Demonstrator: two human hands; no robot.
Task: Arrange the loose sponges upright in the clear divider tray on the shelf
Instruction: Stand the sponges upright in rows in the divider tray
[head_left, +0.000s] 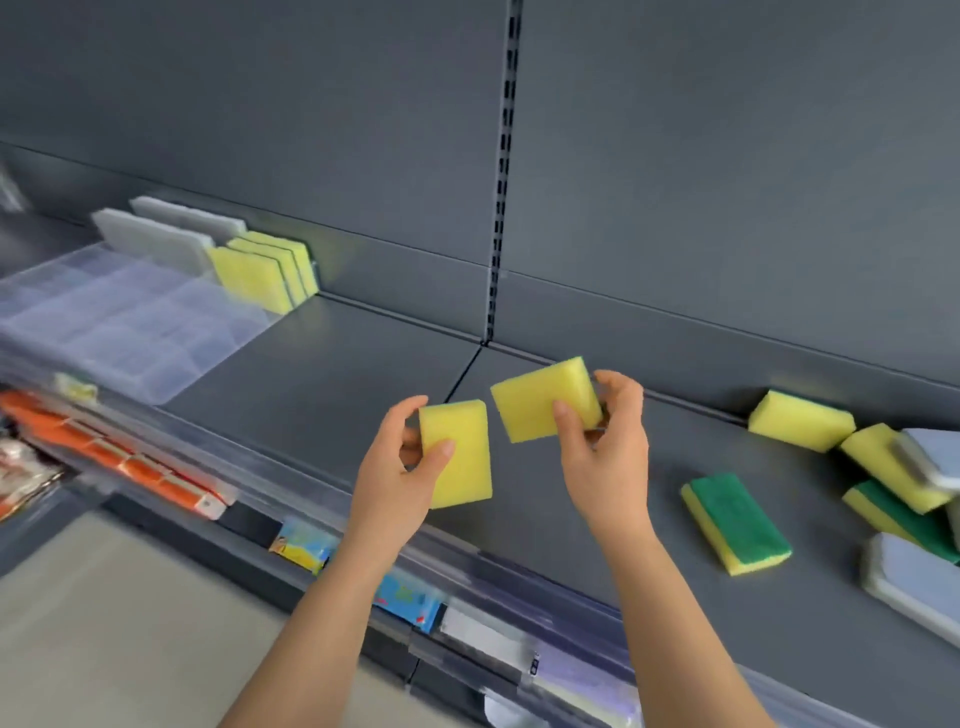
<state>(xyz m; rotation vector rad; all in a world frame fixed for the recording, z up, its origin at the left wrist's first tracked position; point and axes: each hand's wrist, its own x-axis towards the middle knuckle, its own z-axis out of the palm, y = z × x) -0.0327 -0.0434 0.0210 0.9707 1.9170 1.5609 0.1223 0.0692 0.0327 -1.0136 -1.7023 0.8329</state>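
While left hand (397, 470) and right hand (610, 452) each grip a yellow sponge (465, 475) in curled fingers (440, 453) over the grey shelf (337, 379), the clear divider tray (114, 322) lies at ten o'clock.

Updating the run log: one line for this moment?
left hand holds yellow sponge | right hand holds second sponge | tray partly filled

The left grip (400, 467) and right grip (608, 452) are bare, like both slim forearms (311, 629).
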